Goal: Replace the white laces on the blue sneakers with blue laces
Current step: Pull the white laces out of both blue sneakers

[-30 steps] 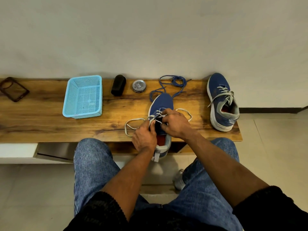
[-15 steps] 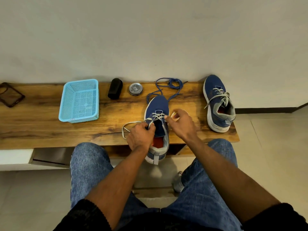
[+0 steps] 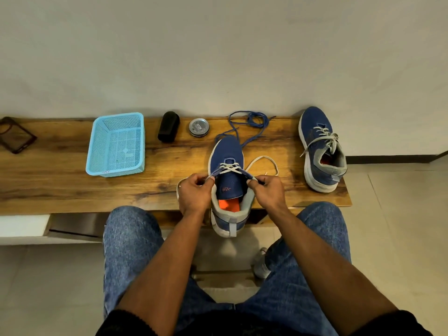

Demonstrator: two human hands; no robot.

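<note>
A blue sneaker [image 3: 226,154] lies on the wooden bench [image 3: 60,185], toe pointing away, heel hanging over the front edge. Its white lace [image 3: 229,168] still crosses the lower eyelets, and a loose loop of it trails to the right. My left hand [image 3: 195,192] pinches the lace at the shoe's left side. My right hand [image 3: 268,190] pinches it at the right side. Both pull outward. The blue lace [image 3: 252,121] lies tangled behind the shoe. A second blue sneaker [image 3: 321,147], white-laced, rests at the bench's right end.
A light blue mesh basket [image 3: 116,144] sits left of centre. A black cylinder [image 3: 168,126] and a round metal tin [image 3: 199,127] stand by the wall. A dark case [image 3: 15,134] lies at the far left. My knees are below the bench edge.
My hands have moved apart from the middle of the shoe to its two sides, drawing the white lace out. The upper eyelets are now unlaced and the tongue shows.
</note>
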